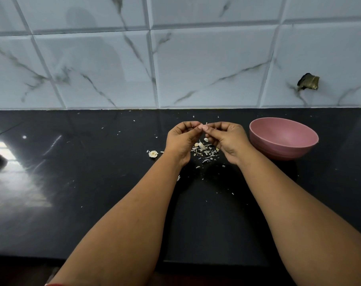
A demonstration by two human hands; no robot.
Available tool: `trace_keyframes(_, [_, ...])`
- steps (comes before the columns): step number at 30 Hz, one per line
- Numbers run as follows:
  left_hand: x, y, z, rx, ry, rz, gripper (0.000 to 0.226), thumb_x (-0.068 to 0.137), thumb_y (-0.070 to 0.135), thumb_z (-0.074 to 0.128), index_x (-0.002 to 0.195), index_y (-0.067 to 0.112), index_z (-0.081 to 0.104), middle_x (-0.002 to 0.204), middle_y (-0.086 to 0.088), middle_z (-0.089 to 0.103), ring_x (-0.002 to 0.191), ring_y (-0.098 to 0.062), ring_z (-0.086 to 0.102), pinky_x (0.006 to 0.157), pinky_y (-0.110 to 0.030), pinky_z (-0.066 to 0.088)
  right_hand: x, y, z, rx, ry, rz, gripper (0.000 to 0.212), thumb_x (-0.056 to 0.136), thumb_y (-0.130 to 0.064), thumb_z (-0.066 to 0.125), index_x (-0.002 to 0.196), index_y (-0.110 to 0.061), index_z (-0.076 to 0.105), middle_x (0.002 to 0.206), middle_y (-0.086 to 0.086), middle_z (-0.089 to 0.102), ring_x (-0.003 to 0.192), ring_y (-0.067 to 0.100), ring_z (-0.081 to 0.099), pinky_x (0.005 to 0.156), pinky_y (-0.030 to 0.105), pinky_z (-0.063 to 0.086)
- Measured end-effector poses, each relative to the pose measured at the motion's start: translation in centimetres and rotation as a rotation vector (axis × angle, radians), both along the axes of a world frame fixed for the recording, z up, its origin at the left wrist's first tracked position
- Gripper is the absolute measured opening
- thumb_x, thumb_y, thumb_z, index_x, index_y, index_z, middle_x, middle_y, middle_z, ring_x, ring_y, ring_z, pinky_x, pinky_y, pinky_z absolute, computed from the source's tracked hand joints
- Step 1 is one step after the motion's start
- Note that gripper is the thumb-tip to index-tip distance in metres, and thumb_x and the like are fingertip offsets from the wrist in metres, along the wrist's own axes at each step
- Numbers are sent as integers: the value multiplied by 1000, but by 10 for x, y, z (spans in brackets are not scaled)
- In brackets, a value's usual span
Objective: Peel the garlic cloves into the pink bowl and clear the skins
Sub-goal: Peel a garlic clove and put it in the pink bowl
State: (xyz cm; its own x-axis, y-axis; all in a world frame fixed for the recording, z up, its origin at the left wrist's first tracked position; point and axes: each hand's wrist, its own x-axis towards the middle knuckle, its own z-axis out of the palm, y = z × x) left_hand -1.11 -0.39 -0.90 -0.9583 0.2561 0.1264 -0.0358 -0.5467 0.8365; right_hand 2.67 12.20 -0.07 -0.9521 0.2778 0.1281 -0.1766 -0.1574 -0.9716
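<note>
**Garlic clove, mid-peel**

Garlic clove (203, 127): pinched between fingertips of left hand (182, 139) and right hand (227, 141), above the skins (204, 152) on the table (93, 182). Pink bowl (284, 139): just right, nearest the right hand.

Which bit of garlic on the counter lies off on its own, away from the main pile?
The pale garlic root stub, alone left of the left hand; the other bits sit in the skin pile between both wrists.
</note>
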Motion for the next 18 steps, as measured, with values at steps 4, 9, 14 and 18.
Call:
trace_keyframes(4, [-1,1,1,92,-45,-55,14,88,-11,61,85,3,64,74,-4,72,76,-13,72,76,-21,58,-2,0,0,-10,16,6,4,81,-7,73,82,-8,70,68,0,67,62,6,60,61,18,51])
trace_keyframes(9, [-2,1,2,84,-73,-58,15,86,-13,62,84,1,64,75,-8,71,75,-15,72,76,-23,59,-6,6,-3,234,76,-54,10,88,-6,69,80,-13,71,69,3,68,64,8,62,68,25,53])
trace_keyframes(14, [0,0,3,28,-38,-27,16,82,-14,66,81,1,64,73,-8,71,74,-17,72,76,-24,59,-11,6,-4,496,105,-222,10,84,-15,71,75,-16,74,67,2,71,65,17,69,70,37,60])
trace_keyframes(18, [1,0,4,-4,-16,-25,15,81,-15,66,81,0,64,71,-7,71,73,-17,73,72,-22,58,-10,7,-3,582,115,-281,9,83,-18,71,76,-12,73,72,9,71,71,30,71,70,43,60])
